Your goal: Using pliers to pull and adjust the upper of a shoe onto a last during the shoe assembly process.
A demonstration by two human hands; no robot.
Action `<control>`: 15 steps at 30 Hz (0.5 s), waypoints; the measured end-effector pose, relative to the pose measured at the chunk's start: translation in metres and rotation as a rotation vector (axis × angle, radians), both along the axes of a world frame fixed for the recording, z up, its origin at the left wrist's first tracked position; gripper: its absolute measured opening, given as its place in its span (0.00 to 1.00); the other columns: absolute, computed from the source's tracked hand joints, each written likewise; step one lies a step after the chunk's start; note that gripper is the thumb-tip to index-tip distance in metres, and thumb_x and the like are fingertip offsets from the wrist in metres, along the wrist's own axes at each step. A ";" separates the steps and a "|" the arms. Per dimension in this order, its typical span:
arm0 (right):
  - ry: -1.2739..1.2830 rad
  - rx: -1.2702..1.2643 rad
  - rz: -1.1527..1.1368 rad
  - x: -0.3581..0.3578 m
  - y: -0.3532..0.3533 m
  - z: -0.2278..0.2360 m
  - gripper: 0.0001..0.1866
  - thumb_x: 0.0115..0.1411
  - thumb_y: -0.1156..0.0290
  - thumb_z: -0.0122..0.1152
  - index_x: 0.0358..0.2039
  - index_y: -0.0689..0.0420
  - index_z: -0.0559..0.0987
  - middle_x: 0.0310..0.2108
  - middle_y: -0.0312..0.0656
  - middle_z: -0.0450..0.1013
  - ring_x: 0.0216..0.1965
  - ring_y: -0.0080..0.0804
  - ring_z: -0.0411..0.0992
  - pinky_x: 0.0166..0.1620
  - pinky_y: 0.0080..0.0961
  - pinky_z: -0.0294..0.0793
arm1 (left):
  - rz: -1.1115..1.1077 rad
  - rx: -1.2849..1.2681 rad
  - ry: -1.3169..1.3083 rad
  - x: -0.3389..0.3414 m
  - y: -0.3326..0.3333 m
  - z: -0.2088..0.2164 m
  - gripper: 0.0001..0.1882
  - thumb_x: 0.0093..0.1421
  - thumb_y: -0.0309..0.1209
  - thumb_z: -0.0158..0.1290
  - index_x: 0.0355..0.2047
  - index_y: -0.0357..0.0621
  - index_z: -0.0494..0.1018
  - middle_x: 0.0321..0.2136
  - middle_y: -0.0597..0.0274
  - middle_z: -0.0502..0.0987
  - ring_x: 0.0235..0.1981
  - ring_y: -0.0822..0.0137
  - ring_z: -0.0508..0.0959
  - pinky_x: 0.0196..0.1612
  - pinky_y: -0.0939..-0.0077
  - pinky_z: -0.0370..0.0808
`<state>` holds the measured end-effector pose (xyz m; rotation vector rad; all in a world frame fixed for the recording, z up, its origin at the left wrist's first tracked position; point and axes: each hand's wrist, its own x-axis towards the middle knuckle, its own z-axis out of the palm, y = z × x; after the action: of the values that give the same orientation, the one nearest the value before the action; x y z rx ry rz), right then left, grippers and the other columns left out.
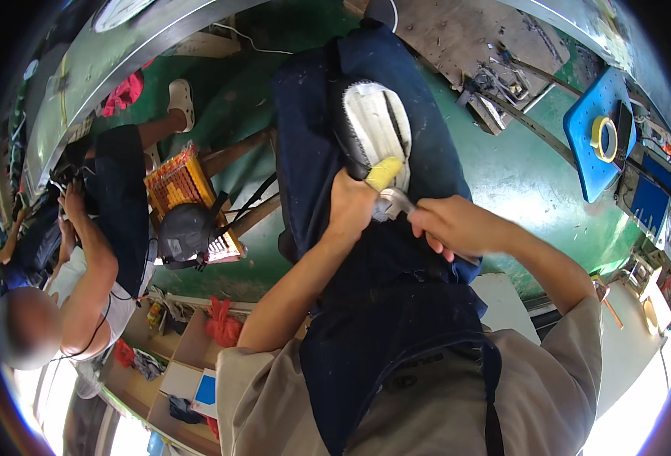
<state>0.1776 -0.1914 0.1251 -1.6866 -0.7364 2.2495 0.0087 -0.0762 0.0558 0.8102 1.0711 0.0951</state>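
A black shoe lies bottom up across my lap on the dark blue apron. Its pale, ridged underside faces me, with a stitched edge around the toe. My left hand is closed around the shoe's near end, its thumb wrapped in yellow and pressed on the underside. In my right hand is a pair of silver metal pincers, gripped by the handle. Their head meets the near end of the shoe beside my left thumb. My fingers partly hide the tool's jaws and that end of the shoe.
On the left a co-worker sits bent over dark work. Between us stands a stool with an orange beaded seat and a black cap. At right, a blue board carries a tape roll. Tools lie on a wooden board ahead.
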 end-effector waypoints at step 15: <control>-0.844 0.927 0.088 -0.004 0.010 0.005 0.15 0.70 0.57 0.57 0.38 0.55 0.70 0.28 0.44 0.77 0.29 0.51 0.77 0.30 0.45 0.73 | -0.163 0.624 0.051 -0.035 -0.034 -0.012 0.43 0.65 0.23 0.51 0.75 0.38 0.41 0.57 0.33 0.73 0.58 0.41 0.76 0.60 0.60 0.72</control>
<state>0.1740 -0.1817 0.1305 -1.9655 -1.6842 0.8047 -0.0267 -0.1104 0.0435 1.4646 1.0275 0.2802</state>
